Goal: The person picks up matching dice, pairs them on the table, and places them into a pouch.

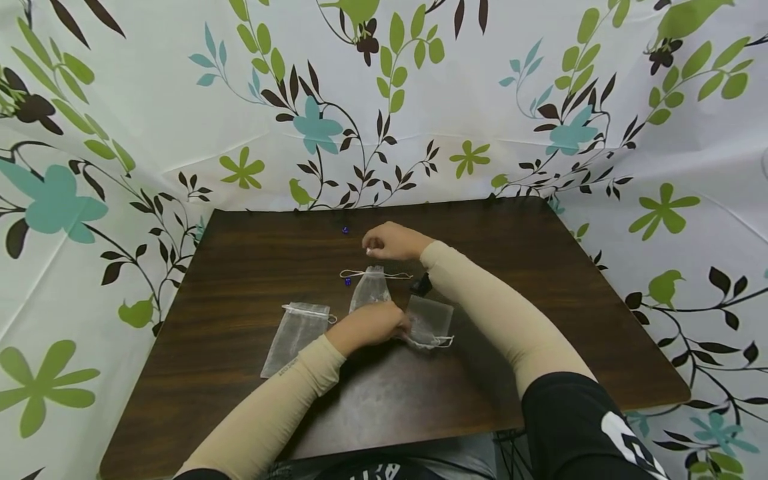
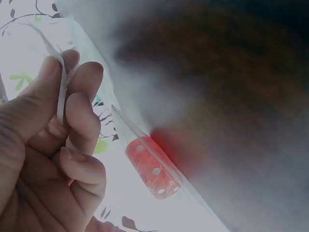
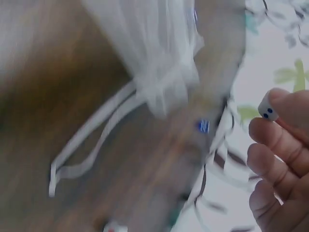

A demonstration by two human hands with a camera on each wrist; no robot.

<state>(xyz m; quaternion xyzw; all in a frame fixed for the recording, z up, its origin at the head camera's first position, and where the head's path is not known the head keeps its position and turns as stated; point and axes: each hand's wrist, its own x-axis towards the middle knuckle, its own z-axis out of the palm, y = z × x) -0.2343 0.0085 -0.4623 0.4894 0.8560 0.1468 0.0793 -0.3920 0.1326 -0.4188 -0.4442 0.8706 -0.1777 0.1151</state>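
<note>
My right hand is raised over the far part of the table, pinching a white die with blue dots between thumb and forefinger. Below it lies the middle sheer drawstring bag, its cord loops spread at the far end. My left hand is between that bag and the right sheer bag. Its thumb and fingers pinch a thin white drawstring. A red die with white dots shows beside sheer fabric in the left wrist view.
Another sheer bag lies flat at the left. One blue die is beside the middle bag, and another blue die is near the back of the brown table. A patterned cloth hangs behind the table.
</note>
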